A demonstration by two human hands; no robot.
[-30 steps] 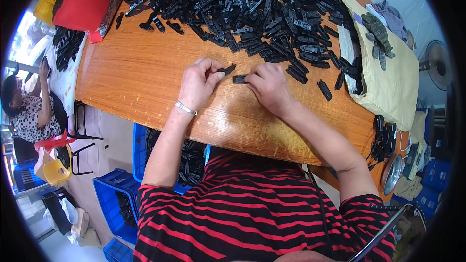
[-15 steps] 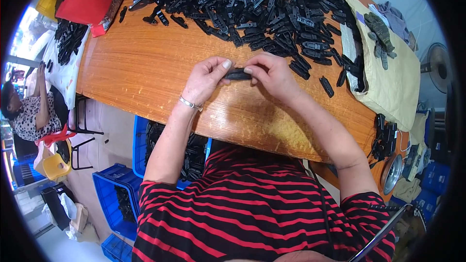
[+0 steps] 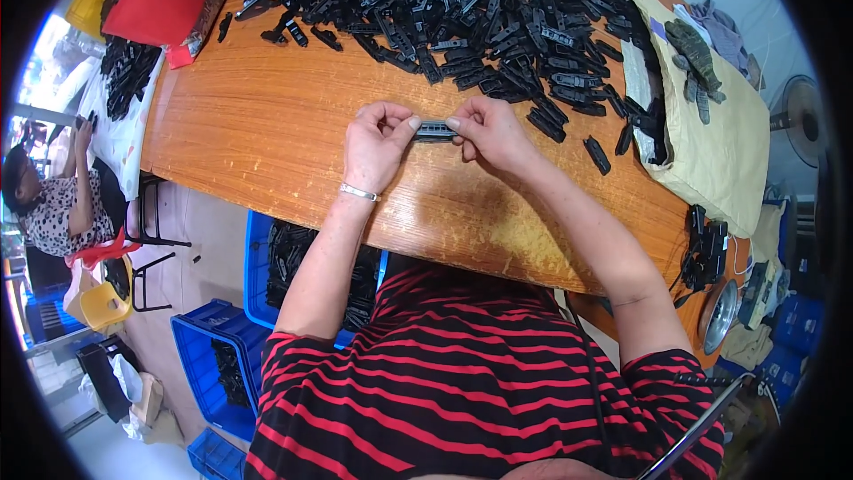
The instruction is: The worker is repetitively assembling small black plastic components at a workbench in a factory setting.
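Between my two hands a slim black plastic part (image 3: 434, 131) is held level, just above the wooden table (image 3: 293, 116). It has a long shape with a row of slots or ribs along the face turned up. My left hand (image 3: 382, 144) pinches its left end between thumb and fingers. At the right end, my right hand (image 3: 493, 135) grips it the same way. Beyond my hands lies a wide pile of similar black plastic parts (image 3: 444, 22). One loose black part (image 3: 597, 156) rests on the table to the right of my right hand.
Right of the pile stands a cream sack (image 3: 711, 151) with a grey-green glove (image 3: 695, 62) on it. A red bag (image 3: 164, 0) sits at the far left. Blue crates (image 3: 209, 364) holding black parts stand below the table edge. Another person (image 3: 67, 204) sits at the left.
The black part has turned in my fingers, so its slotted face now shows. My left hand has shifted slightly, and both hands still grip the ends.
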